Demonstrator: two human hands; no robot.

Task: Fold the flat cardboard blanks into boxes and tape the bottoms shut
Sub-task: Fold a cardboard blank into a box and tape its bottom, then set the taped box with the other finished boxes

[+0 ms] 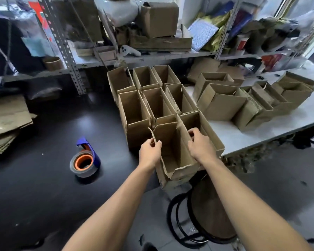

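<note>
The boxes [174, 147] and the stack of flat blanks [6, 122] are seen in plain brown cardboard, unprinted, and the floor [43, 187] is shown in glossy black. The tape dispenser [88, 154] is coloured blue, with an orange core inside a grey, translucent roll of tape. The table [243, 134] is finished in white, the shelf posts [65, 46] in pale grey metal patterned with rows of holes, and a white controller [130, 50] is marked with dark dots.
</note>
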